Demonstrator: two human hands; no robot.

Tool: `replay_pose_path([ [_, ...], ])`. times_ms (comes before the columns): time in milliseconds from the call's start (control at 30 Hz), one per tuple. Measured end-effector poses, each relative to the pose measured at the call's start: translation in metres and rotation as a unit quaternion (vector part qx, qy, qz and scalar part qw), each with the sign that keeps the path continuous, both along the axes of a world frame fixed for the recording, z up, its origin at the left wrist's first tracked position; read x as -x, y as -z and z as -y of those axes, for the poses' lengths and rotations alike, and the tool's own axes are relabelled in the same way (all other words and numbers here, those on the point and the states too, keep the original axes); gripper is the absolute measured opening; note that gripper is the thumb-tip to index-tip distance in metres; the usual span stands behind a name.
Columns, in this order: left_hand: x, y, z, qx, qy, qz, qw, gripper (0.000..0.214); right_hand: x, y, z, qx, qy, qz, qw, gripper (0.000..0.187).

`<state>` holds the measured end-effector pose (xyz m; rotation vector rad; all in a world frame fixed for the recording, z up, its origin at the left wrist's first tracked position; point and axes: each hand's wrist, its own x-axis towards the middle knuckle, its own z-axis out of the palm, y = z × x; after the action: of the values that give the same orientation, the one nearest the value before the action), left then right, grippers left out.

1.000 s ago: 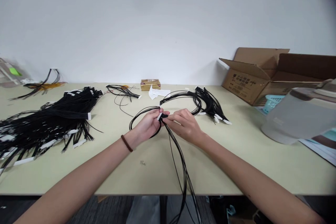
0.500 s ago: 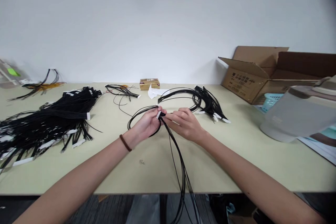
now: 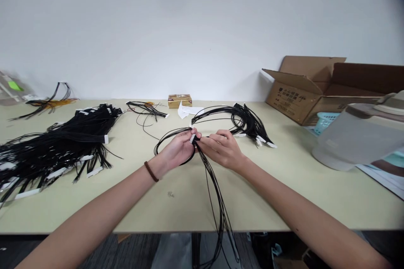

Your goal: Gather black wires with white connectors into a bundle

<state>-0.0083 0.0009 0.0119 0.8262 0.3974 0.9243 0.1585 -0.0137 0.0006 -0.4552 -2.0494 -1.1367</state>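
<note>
Over the middle of the table, my left hand [image 3: 178, 149] and my right hand [image 3: 222, 149] meet, both pinched on a bundle of thin black wires [image 3: 217, 193]. A small white connector [image 3: 192, 138] shows between my fingertips. The wires loop back behind my left hand and hang down over the table's front edge. A brown band is on my left wrist.
A large heap of black wire harnesses with white connectors [image 3: 59, 143] covers the left of the table [image 3: 284, 189]. A smaller coiled heap of harnesses [image 3: 246, 124] lies behind my right hand. A small gold box [image 3: 179, 101], an open cardboard box [image 3: 322, 88] and a grey jug [image 3: 356, 138] stand farther off.
My hands stay nearly where they were, with small finger shifts at the connector. The wire loop behind my right hand has risen slightly.
</note>
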Motion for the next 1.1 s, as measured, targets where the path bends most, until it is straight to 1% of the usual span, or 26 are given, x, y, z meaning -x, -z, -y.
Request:
replay_pose_path([
  [100,0.0,0.0,0.0,0.006,-0.006,0.006,1.0,0.011,0.0,0.0,0.001,0.007,0.008,-0.006,1.0,0.017],
  [233,-0.001,-0.002,0.001,0.021,-0.012,0.003,1.0,0.011,0.001,0.0,0.001,-0.001,-0.001,-0.015,1.0,0.016],
  [367,0.0,-0.004,0.001,0.025,-0.005,0.021,0.999,0.012,0.004,-0.001,0.003,0.009,-0.016,-0.054,0.998,0.017],
  [600,0.001,-0.003,0.0,0.033,-0.023,0.01,0.999,0.014,0.005,0.0,0.002,0.112,-0.066,-0.11,0.985,0.023],
  [667,0.0,-0.003,-0.001,0.029,-0.036,0.008,0.999,0.014,0.006,-0.002,0.002,0.165,-0.092,-0.134,0.973,0.023],
  [700,0.0,-0.002,-0.002,0.029,-0.046,0.007,0.998,0.014,0.006,-0.003,0.003,0.2,-0.109,-0.153,0.962,0.022],
  [767,-0.001,-0.002,-0.003,0.035,-0.074,0.001,0.997,0.015,0.009,-0.008,0.007,0.278,-0.14,-0.215,0.926,0.02],
  [800,-0.001,-0.002,-0.004,0.04,-0.089,-0.005,0.995,0.015,0.01,-0.011,0.009,0.315,-0.155,-0.261,0.899,0.017],
  [833,-0.001,-0.002,-0.004,0.044,-0.105,-0.014,0.993,0.015,0.01,-0.014,0.01,0.35,-0.173,-0.315,0.865,0.014],
  [900,-0.001,-0.001,-0.006,0.051,-0.138,-0.033,0.989,0.014,0.009,-0.02,0.011,0.395,-0.227,-0.429,0.78,0.009],
  [967,0.0,0.0,-0.007,0.058,-0.17,-0.045,0.983,0.014,0.003,-0.027,0.006,0.399,-0.287,-0.526,0.694,0.012],
  [1000,0.001,0.0,-0.007,0.061,-0.182,-0.05,0.98,0.014,-0.002,-0.03,0.003,0.385,-0.306,-0.565,0.663,0.014],
  [1033,0.001,0.001,-0.008,0.061,-0.191,-0.054,0.978,0.014,-0.008,-0.033,-0.001,0.367,-0.311,-0.598,0.641,0.016],
  [1067,0.001,0.001,-0.008,0.061,-0.197,-0.059,0.977,0.015,-0.014,-0.036,-0.004,0.337,-0.309,-0.631,0.627,0.017],
  [1100,0.001,0.001,-0.007,0.06,-0.201,-0.064,0.976,0.015,-0.02,-0.038,-0.007,0.316,-0.294,-0.655,0.62,0.017],
])
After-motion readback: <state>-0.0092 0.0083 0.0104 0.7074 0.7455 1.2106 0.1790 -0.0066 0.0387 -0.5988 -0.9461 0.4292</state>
